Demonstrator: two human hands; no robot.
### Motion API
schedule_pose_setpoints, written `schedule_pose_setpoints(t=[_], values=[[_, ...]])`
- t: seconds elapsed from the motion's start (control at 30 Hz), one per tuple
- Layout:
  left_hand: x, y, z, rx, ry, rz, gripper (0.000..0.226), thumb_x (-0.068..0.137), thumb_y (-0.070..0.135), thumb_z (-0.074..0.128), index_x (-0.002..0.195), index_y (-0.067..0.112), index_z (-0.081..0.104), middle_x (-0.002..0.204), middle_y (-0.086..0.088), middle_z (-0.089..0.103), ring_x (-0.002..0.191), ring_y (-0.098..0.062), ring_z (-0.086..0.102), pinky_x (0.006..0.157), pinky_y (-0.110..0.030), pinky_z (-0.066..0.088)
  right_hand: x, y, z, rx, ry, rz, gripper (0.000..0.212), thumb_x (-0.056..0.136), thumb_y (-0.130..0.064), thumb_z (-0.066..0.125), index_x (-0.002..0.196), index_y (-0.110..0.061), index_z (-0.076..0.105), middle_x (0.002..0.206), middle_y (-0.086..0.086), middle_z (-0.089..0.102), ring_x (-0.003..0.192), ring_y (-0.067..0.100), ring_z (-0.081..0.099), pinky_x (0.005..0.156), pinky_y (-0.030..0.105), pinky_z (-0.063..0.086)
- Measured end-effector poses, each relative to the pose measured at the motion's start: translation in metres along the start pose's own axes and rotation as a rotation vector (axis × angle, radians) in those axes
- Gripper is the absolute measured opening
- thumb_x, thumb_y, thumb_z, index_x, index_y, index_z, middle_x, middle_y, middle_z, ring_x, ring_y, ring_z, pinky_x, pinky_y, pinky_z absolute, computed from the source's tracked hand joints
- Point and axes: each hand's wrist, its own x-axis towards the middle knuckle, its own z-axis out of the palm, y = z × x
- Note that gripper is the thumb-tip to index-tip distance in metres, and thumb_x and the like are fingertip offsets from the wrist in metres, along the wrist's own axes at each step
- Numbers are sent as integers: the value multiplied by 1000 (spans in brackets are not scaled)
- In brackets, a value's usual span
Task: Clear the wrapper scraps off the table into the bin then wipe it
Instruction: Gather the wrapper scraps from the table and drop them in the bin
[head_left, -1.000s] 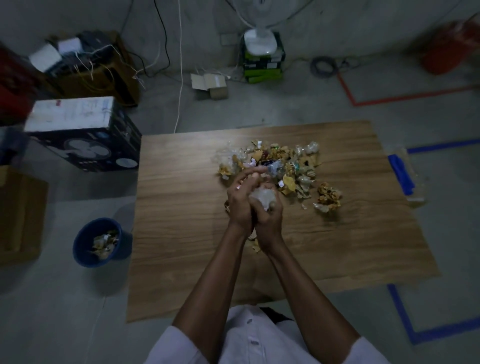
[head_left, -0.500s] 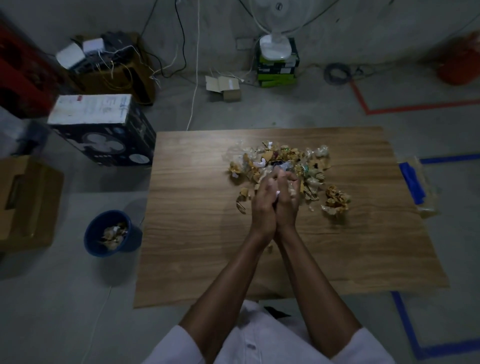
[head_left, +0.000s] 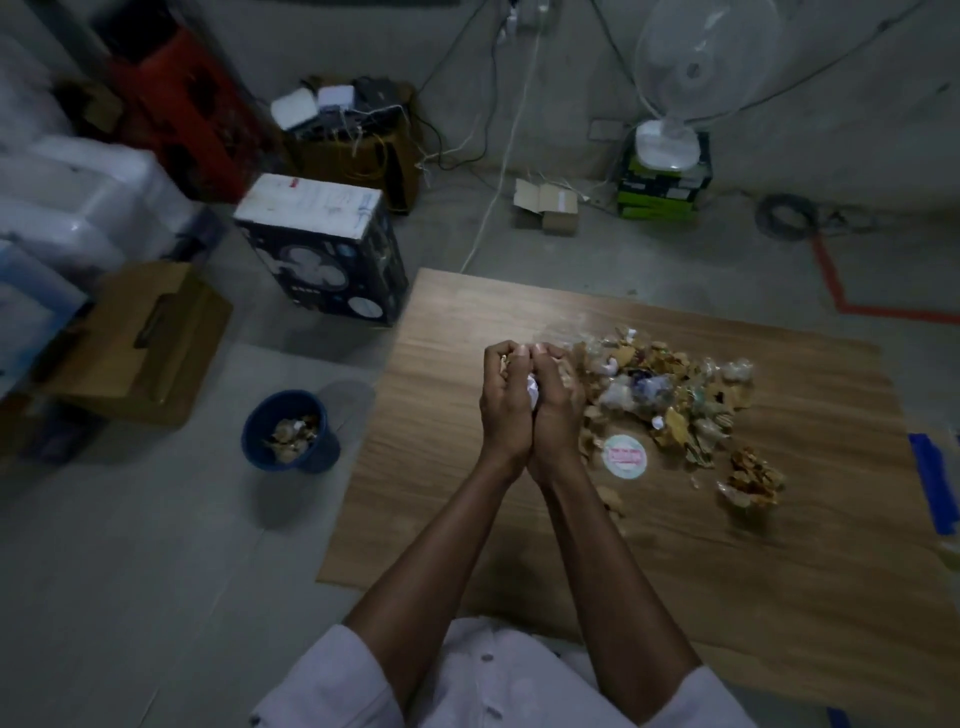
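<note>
Scraps (head_left: 532, 396) clamped between cupped left hand (head_left: 503, 402) and right hand (head_left: 560, 410), now lifted off pile (head_left: 670, 400) and swung toward bin (head_left: 317, 460); dump likely next.

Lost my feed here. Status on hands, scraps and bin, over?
Both cupped together: left hand and right hand grip a handful of scraps over the table. Big pile left on it. Floor bin to the left, nothing between.

Cupped scraps (head_left: 532, 396) mostly hidden, table (head_left: 779, 597) cropped right
</note>
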Motion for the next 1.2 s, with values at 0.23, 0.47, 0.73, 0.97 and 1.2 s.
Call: schedule_pose_setpoints(t=[0.23,0.47,0.73,0.97,1.2], values=[[48,18,-107,-130,102,7,24,99,46,54,103,23,60,101,-11,67,95,-27,66,86,-49,53,-16,37,106,56,-237,80,35,100,-15,58,110,18,53,92,17,59,80,18,61,67,25,51],[111,24,-249,-205,220,-29,29,99,43,55,108,17,60,104,-9,68,98,-22,67,85,-39,53,-34,110,243,11,-341,238,27,93,-24,63,102,2,59,89,15,58,85,25,57,73,33,47],[227,-50,-444,-373,340,-323,45,87,46,66,117,14,62,107,-15,61,99,-32,55,86,-46,44,-25,274,403,-137,-340,452,11,93,-15,65,102,-9,64,89,5,68,86,20,67,76,33,53],[321,-224,-554,-484,455,-563,34,99,17,63,132,7,62,127,-14,70,115,-26,68,88,-34,59,24,499,441,-233,-212,573,17,90,-7,75,105,-10,68,104,15,74,96,28,71,88,45,58],[405,-421,-607,-517,531,-839,47,98,41,63,136,14,65,132,-10,69,119,-29,67,99,-43,55,86,717,432,-302,-37,803,32,91,-42,75,110,-16,75,104,6,78,99,25,75,93,50,59]])
